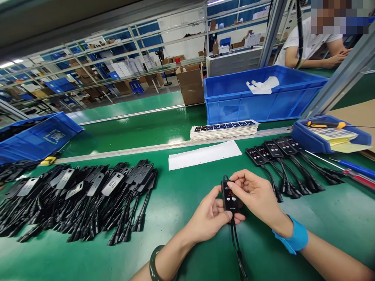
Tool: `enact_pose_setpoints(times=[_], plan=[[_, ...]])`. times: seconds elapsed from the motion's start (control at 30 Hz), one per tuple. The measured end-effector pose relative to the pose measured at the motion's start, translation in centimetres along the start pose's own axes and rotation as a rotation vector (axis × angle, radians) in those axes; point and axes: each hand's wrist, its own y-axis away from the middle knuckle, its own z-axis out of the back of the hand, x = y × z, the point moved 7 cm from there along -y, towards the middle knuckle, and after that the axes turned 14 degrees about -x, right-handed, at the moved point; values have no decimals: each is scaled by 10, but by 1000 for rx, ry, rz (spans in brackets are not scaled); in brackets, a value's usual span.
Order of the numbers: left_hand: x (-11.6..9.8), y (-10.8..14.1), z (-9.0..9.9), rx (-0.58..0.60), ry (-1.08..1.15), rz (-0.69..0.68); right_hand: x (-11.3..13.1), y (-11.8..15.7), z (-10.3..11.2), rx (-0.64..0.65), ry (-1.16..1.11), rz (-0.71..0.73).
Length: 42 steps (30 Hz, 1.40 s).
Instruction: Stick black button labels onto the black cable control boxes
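Note:
Low over the green table, my left hand (208, 217) grips a small black controller box (229, 206) from its left side and below. It is held upright, with a hanging loop on top, two pale buttons and small printed marks on its face. Twin black cables run down from it toward me. My right hand (259, 197) is closed at its upper right, with the thumb pressed onto the face and the fingers behind. To the right lies a row of similar controllers (274, 149), faces up. A large pile of controllers (114, 183), backs up, covers the left side.
A blank white strip (205, 155) lies ahead of my hands, before a stack of label sheets (224, 130). Blue bins stand at the left (55, 134) and back (258, 103). A small blue tray (301, 134) and screwdrivers (359, 177) are at right; a person (310, 47) sits beyond.

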Motion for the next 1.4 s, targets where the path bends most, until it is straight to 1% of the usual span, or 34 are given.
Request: enact_pose_setpoints(times=[0.1, 0.17, 0.27, 0.43, 0.53, 0.6, 0.63, 0.7, 0.8, 0.93, 1.1, 1.2, 1.27, 1.3, 1.33, 1.37, 1.4], plan=[[2, -2, 2, 5, 42, 21, -1, -3, 2, -4, 70, 10], [4, -5, 5, -10, 94, 52, -2, -4, 0, 20, 118, 21], [4, -8, 9, -39, 154, 57, -6, -1, -9, 126, 123, 16], [0, -13, 20, -135, 155, -13, -5, 9, -25, 301, 162, 97], [-3, -15, 23, -161, 154, -33, -6, 16, -34, 429, 66, 50], [-4, -15, 23, -175, 146, -47, -8, 19, -37, 477, -2, 1], [-4, -15, 23, -180, 139, -58, -8, 19, -36, 479, -24, -10], [-5, -15, 21, -184, 107, -87, -9, 17, -33, 429, -29, 6], [-5, -13, 18, -174, 7, -140, -7, 14, -28, 338, 29, 84], [-3, -14, 19, -175, -67, -163, -8, 14, -29, 296, 104, 137], [1, -21, 23, -175, -3, -114, -16, 13, -32, 279, 171, 158], [0, -25, 27, -223, 93, -107, -17, 13, -34, 264, 237, 230], [-1, -25, 28, -214, 103, -110, -12, 13, -36, 272, 290, 301], [-3, -26, 30, -206, 62, -124, -7, 10, -34, 269, 321, 334], [-6, -26, 34, -207, -28, -163, -2, 6, -31, 249, 366, 362], [-11, -27, 40, -231, -172, -234, 3, -1, -26, 216, 448, 387], [-18, -28, 47, -271, -357, -332, 8, -10, -19, 176, 557, 402]])
